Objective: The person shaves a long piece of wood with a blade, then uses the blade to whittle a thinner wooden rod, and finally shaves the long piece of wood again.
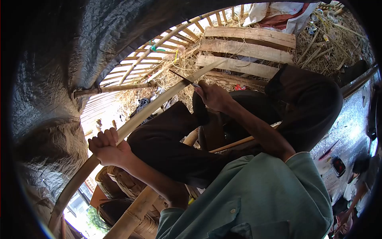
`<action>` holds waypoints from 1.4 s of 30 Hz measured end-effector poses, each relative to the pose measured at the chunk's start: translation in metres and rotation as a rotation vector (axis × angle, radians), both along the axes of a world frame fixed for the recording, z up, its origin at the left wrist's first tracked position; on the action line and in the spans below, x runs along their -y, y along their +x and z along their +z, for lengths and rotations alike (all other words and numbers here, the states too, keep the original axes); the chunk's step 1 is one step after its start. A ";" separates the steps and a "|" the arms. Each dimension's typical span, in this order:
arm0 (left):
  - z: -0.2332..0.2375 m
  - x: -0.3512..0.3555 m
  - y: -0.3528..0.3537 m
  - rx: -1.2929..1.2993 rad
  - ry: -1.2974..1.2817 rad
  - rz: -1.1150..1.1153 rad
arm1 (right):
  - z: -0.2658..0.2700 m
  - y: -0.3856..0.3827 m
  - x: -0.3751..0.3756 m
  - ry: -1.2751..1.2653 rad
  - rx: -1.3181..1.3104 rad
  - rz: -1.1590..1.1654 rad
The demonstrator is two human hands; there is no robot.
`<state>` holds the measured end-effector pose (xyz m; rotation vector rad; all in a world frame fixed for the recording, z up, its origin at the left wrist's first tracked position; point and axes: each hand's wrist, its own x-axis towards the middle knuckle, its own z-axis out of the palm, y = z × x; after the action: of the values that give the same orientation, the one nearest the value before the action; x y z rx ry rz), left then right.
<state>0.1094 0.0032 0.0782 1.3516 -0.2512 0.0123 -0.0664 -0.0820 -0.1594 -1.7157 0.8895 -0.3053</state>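
A long pale strip (155,104), which looks like split bamboo, runs diagonally from the lower left up to the top centre. My left hand (108,147) is wrapped round its lower part, fingers closed. Higher up, my right hand (213,95) is closed round the handle of a knife (181,77). The dark thin blade lies across the strip near its upper end and juts out past its far edge. The strip passes above my dark-trousered legs.
A wooden slatted panel (246,49) lies on straw beyond my knees. Bamboo slats (139,63) form a fence at the upper left, beside a dark tarp (51,91). Woven baskets (115,181) and a thick bamboo pole (133,215) are at the lower left.
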 end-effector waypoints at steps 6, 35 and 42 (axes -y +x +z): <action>-0.001 -0.003 0.002 0.034 0.006 -0.099 | 0.024 0.008 -0.002 -0.129 -0.039 0.058; -0.004 -0.014 0.015 0.008 0.005 -0.027 | -0.022 0.006 -0.004 -0.156 -0.106 0.009; -0.006 -0.013 0.013 0.076 0.005 -0.147 | 0.049 0.023 -0.007 -0.327 0.077 0.115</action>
<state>0.1220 0.0157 0.0717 1.3363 -0.4144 -0.0603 -0.0429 -0.0755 -0.1104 -2.0327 0.7088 -0.4557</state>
